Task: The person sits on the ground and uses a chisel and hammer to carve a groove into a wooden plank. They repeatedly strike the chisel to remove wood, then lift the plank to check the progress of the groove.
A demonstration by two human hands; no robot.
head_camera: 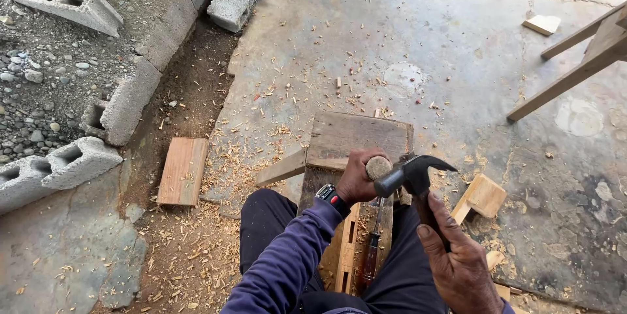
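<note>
While a round wooden chisel handle (378, 167) is gripped in the left hand (356, 180), a claw hammer (410, 173) is clasped in the right hand (457, 262) over a wooden bench (353, 134)

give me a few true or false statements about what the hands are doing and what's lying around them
1. The right hand holds a claw hammer. True.
2. The left hand is flat on the ground. False: it grips a round wooden handle upright over a wooden bench.
3. Wood shavings lie scattered on the concrete floor. True.
4. The hammer head is resting on the floor. False: it is raised beside the wooden handle.
5. Hollow concrete blocks lie on the person's left. True.
6. The loose plank leans upright against a wall. False: it lies flat on the dirt.
</note>
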